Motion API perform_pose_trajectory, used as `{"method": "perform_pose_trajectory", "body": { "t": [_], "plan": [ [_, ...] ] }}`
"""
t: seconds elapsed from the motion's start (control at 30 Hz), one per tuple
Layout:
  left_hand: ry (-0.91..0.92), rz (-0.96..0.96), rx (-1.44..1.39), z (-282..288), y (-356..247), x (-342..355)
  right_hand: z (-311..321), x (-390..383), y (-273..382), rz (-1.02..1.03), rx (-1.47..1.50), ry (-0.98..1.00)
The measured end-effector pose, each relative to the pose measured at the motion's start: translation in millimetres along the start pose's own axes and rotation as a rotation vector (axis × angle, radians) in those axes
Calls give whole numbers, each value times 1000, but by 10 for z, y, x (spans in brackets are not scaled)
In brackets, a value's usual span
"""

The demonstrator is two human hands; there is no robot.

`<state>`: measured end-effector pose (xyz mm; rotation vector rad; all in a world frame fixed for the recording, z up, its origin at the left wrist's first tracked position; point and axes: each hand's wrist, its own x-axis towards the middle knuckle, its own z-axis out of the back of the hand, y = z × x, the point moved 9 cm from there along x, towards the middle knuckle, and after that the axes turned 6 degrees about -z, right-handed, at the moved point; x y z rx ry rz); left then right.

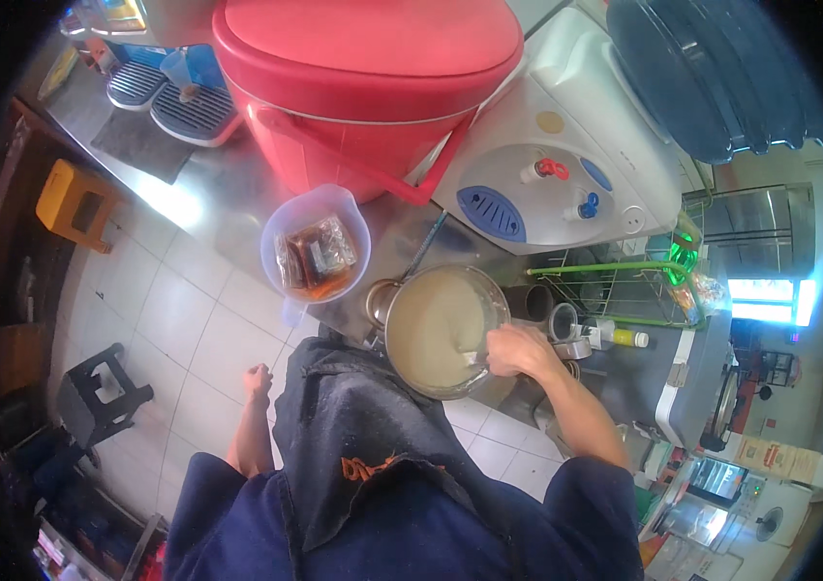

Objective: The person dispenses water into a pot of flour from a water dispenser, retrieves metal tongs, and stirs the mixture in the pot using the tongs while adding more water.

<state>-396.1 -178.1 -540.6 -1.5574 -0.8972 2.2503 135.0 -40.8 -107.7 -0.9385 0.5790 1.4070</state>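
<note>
My right hand (516, 351) is closed around a utensil, mostly hidden in my grip, at the right side of a round mixing bowl (394, 351). Only a pale part of the utensil (472, 358) shows, dipping into a smooth beige batter (436, 324). The bowl is at the counter's near edge, in front of my dark apron (353, 426). My left hand (257, 381) hangs beside my body over the floor, fingers curled in, with nothing visible in it. Left of the bowl stands a translucent jug (269, 242) holding several plastic-wrapped brown packets (320, 252).
A large red lidded bucket (353, 126) and a white water dispenser (566, 145) stand behind the bowl. A green wire rack (605, 269) and cups (563, 321) are at the right. Yellow (68, 203) and black stools (106, 392) stand on the tiled floor, left.
</note>
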Motion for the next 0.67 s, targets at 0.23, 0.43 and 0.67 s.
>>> {"method": "perform_pose_trajectory", "body": {
  "t": [0.23,0.43,0.67],
  "plan": [
    [18,48,171,-115,-28,-277,-247,169,316,202,444,99],
    [24,-23,107,-140,-267,-136,-30,120,65,4,741,-276],
    [94,-79,75,-310,-628,282,-118,-173,-95,-76,447,-72]
  ]
}}
